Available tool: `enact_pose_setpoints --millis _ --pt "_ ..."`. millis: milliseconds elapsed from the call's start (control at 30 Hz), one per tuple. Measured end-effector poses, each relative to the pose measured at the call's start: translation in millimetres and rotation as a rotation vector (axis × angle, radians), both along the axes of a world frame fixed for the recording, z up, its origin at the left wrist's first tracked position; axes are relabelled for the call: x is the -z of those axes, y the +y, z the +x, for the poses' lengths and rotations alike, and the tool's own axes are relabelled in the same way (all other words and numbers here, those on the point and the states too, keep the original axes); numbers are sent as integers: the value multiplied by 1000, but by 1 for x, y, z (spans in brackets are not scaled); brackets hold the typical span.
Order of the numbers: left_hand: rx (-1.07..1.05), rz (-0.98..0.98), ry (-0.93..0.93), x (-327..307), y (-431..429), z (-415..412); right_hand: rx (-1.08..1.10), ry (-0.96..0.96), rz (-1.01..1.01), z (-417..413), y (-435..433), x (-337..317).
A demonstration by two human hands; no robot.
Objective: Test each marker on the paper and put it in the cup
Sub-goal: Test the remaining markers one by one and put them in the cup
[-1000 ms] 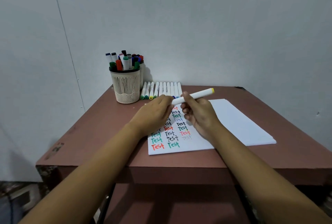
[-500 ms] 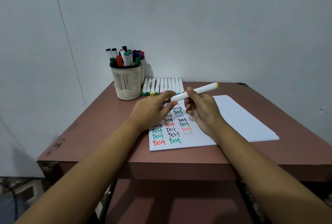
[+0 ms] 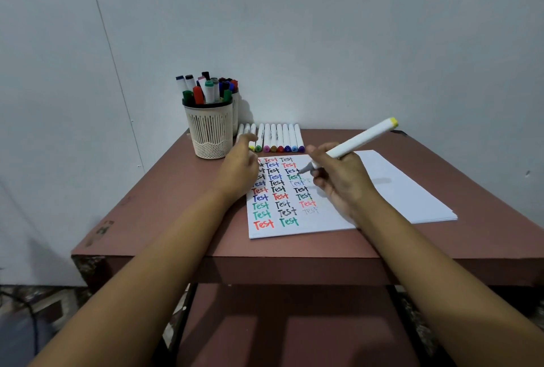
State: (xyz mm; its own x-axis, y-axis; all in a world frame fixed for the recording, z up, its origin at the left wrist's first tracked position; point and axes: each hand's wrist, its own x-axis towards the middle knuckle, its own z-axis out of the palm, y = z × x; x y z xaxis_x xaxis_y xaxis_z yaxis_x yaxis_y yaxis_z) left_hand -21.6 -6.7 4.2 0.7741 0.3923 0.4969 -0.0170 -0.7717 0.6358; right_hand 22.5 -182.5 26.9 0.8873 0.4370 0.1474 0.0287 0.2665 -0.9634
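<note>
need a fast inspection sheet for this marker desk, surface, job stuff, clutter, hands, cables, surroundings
surface: reddish-brown table, worn at its left front corner
job's things: paper stack, top sheet covered in coloured "Test" words; ribbed cup full of markers; marker row lying at the back edge; uncapped yellow-ended marker, tip down at the paper
clutter: second cup behind the first
hands: right hand grips the marker; left hand blurred beside the row, hold unclear
cables: dark cable on the floor, lower left
surroundings: grey wall; lower shelf under the table
</note>
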Motion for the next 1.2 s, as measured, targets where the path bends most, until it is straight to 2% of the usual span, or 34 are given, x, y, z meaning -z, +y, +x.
enact_pose_setpoints --millis 233,400,567,833,1000,1200 --pt "-3 1 27 2 3 1 51 -194 -262 -22 -13 11" --pt "1 27 100 1 3 1 202 -170 -334 -23 -12 15" --pt "-7 121 180 2 5 4 204 -212 -434 -27 -12 15" --pt "3 136 199 3 8 6 168 -252 -472 -30 -11 16" --pt "6 134 195 4 8 5 228 -332 -504 -30 -10 17" --pt "7 133 197 3 7 5 207 -294 -481 -30 -12 16"
